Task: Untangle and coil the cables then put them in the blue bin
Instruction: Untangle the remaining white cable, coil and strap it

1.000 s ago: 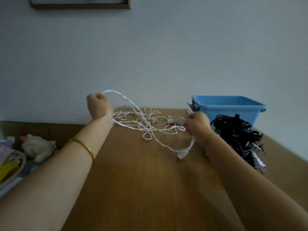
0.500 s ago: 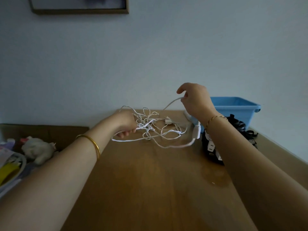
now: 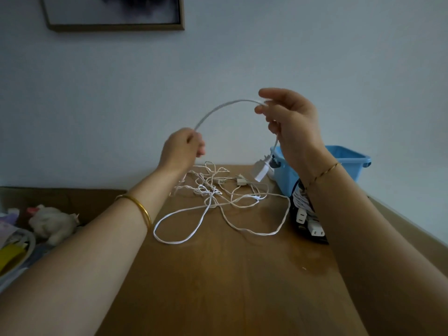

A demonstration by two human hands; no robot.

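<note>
White cable (image 3: 218, 110) arches between left hand (image 3: 183, 147) and right hand (image 3: 291, 124), both grips pinching it; untangling probably needs slack pulled next.

Home room: framed picture (image 3: 114, 10) on wall, plush toy (image 3: 52, 223) beside wooden table (image 3: 230, 275).

A brown wooden table (image 3: 230, 287) is carrying a tangle of white cable (image 3: 205, 190). A blue bin (image 3: 354, 168) is standing at its far right, with black cables (image 3: 294, 209) lying just beside it.
</note>
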